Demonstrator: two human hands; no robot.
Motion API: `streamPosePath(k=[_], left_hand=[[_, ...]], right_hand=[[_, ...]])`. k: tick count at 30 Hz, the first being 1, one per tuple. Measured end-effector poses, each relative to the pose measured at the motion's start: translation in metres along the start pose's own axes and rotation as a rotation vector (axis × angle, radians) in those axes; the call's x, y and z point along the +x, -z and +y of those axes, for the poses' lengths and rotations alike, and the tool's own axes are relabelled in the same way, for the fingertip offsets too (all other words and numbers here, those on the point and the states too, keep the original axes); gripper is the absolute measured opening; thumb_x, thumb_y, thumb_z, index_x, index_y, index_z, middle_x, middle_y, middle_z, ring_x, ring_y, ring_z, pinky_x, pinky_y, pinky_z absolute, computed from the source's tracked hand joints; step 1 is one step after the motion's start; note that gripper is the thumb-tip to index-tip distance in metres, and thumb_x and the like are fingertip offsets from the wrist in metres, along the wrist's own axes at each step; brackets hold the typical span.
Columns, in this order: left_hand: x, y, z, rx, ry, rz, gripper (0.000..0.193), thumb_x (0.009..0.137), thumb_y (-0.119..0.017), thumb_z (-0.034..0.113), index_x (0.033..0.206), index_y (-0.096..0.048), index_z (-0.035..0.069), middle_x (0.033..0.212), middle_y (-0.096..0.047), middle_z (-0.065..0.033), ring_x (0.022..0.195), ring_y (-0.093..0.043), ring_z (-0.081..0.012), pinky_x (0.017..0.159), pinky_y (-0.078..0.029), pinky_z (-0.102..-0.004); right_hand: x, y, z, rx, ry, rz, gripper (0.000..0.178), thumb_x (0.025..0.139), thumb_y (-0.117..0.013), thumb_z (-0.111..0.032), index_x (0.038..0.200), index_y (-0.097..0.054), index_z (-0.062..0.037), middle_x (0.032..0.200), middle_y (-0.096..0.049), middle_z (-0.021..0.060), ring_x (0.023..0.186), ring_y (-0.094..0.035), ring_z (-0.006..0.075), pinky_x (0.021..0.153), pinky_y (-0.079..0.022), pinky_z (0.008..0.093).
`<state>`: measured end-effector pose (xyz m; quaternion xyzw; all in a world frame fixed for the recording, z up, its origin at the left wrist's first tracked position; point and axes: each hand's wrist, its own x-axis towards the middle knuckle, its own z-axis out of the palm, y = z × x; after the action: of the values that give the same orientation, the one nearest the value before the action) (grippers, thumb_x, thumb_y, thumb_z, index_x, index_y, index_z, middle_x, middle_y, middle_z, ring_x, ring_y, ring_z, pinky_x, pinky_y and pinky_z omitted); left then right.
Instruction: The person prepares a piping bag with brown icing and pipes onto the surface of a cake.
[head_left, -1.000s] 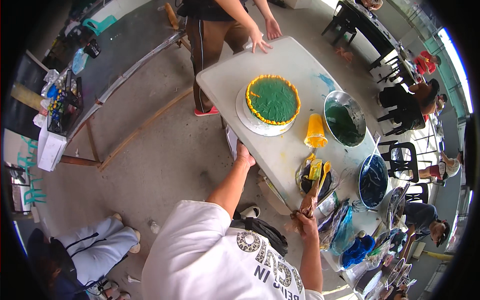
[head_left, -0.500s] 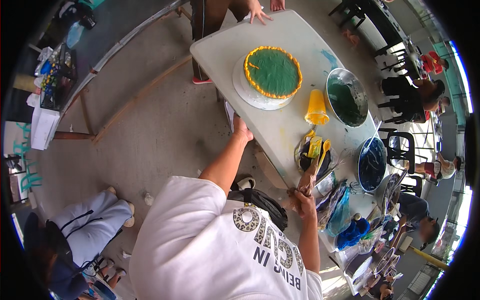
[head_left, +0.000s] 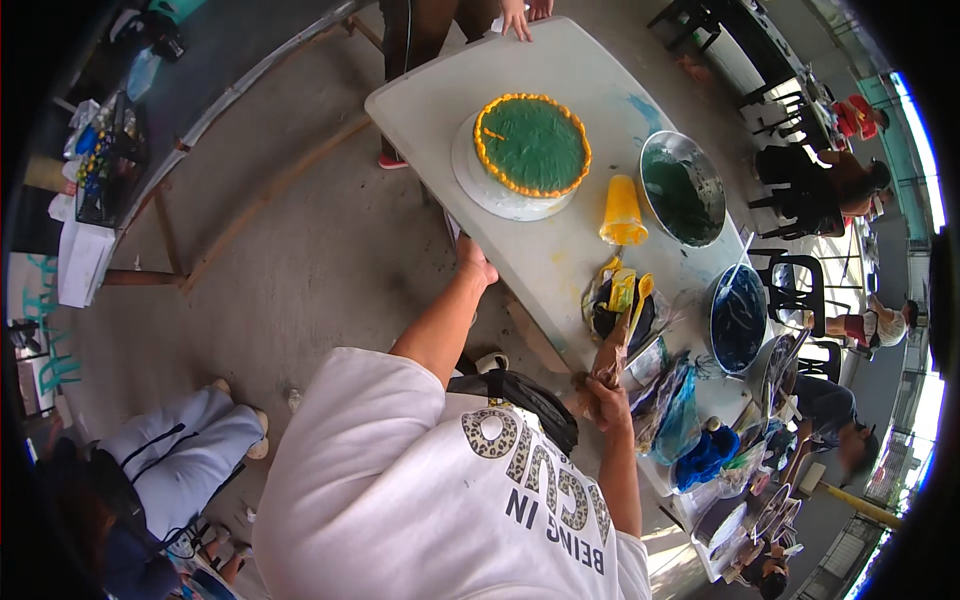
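My left hand grips the near-left edge of the white folding table; some of its fingers are hidden. My right hand, at the table's near edge, is closed around a plastic piping bag that looks filled with brown icing. Beyond my hands, a round cake with a green top and a yellow piped border sits on a white round board. Closest to the piping bag are a yellow spatula and spoon over a dark bowl.
A yellow-smeared cup lies near a metal bowl of green icing. Farther right are a bowl of dark blue icing and crumpled plastic bags. Another person's hand is at the far table edge. A person in pale trousers is at lower left.
The view has shifted slightly, so the table and cake appear a little farther left. The other person's hand, spread on the tabletop before, now hangs at its far edge. My hands keep their grips.
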<state>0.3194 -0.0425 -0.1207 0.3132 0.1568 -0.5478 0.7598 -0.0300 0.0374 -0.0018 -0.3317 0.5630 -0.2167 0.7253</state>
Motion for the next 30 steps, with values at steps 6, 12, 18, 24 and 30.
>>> streamPosePath(k=[6,12,18,24,30], left_hand=[[-0.014,-0.014,-0.001,0.064,-0.004,0.093,0.045,0.086,-0.05,0.039,0.118,-0.047,0.008,0.112,-0.055,-0.0068,0.101,-0.056,-0.0223,0.082,-0.049,-0.0432],[-0.01,-0.004,0.0,0.027,-0.004,0.135,0.04,0.087,-0.049,0.037,0.113,-0.05,0.007,0.11,-0.055,-0.0068,0.098,-0.056,-0.0226,0.08,-0.05,-0.0426],[-0.008,0.004,-0.003,0.052,0.002,0.111,0.038,0.087,-0.048,0.036,0.112,-0.05,0.008,0.109,-0.056,-0.006,0.098,-0.055,-0.0215,0.079,-0.049,-0.0412],[-0.019,0.003,-0.003,0.116,0.022,0.024,0.039,0.087,-0.048,0.038,0.111,-0.052,0.007,0.11,-0.056,-0.0051,0.099,-0.055,-0.0216,0.083,-0.048,-0.0402],[-0.039,-0.015,0.009,0.138,0.111,0.014,0.04,0.088,-0.044,0.04,0.108,-0.053,0.008,0.109,-0.057,-0.0058,0.1,-0.055,-0.0227,0.083,-0.048,-0.0414]], right_hand=[[-0.001,0.007,-0.006,-0.106,-0.003,0.021,0.018,0.08,-0.062,-0.008,0.094,-0.063,0.0039,0.085,-0.067,0.0114,0.068,-0.062,0.0171,0.058,-0.048,0.0257],[-0.011,-0.009,-0.016,-0.112,-0.02,0.025,0.017,0.08,-0.063,-0.009,0.091,-0.065,0.0034,0.081,-0.066,0.0098,0.065,-0.06,0.0154,0.056,-0.047,0.0252],[-0.01,-0.005,-0.01,0.017,0.001,0.026,0.02,0.079,-0.064,-0.008,0.095,-0.063,0.0049,0.081,-0.066,0.0105,0.061,-0.06,0.0145,0.053,-0.047,0.0253],[0.0,0.019,0.004,0.125,-0.03,-0.005,0.027,0.078,-0.063,-0.002,0.101,-0.057,0.01,0.093,-0.064,0.0176,0.08,-0.065,0.0269,0.075,-0.052,0.0348],[-0.006,0.022,0.005,0.115,-0.009,0.009,0.025,0.079,-0.062,-0.001,0.102,-0.057,0.0071,0.089,-0.064,0.0126,0.077,-0.065,0.0242,0.069,-0.052,0.0325]])
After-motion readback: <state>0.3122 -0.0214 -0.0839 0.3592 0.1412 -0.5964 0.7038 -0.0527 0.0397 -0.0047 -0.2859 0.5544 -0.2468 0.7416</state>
